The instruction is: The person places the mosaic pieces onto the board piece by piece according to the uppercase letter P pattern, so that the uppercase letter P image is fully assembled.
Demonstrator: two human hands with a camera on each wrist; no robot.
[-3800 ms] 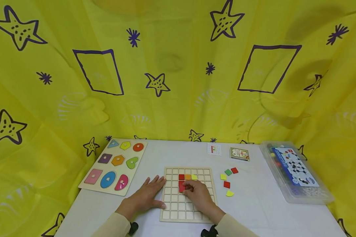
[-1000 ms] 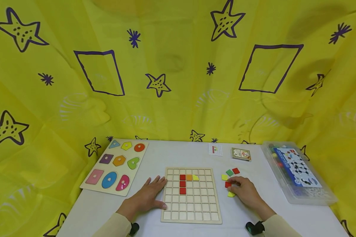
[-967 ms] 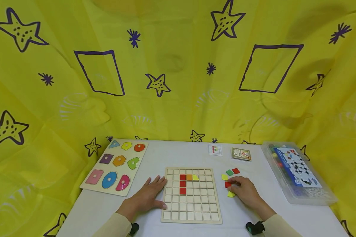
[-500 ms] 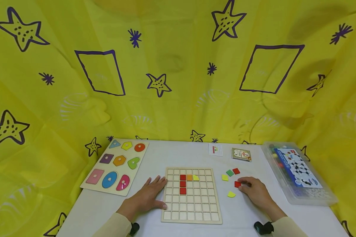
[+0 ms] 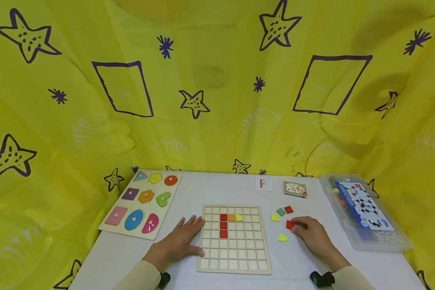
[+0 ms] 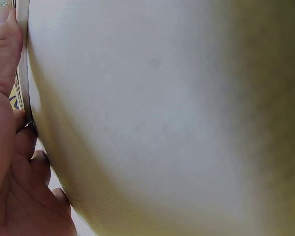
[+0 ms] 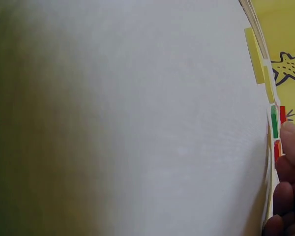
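My right hand pinches a red square tile between thumb and fingers, to the right of the wooden grid board. In the right wrist view the thumb tip lies against the red tile. Around it lie a yellow square tile, a green tile, another red tile and a yellow quarter-round tile. On the grid, three red tiles form a column, with an orange tile and a yellow rounded tile beside the top one. My left hand rests with spread fingers at the board's left edge.
A shape puzzle board lies at the left. Behind the grid are a small printed pattern card and a card box. A clear plastic case stands at the right, before a yellow curtain.
My right hand moved from the grid to the loose tiles, then shifted the red tile right, away from the yellow pieces; lately it tilted slightly. The left hand stayed at the board's edge.
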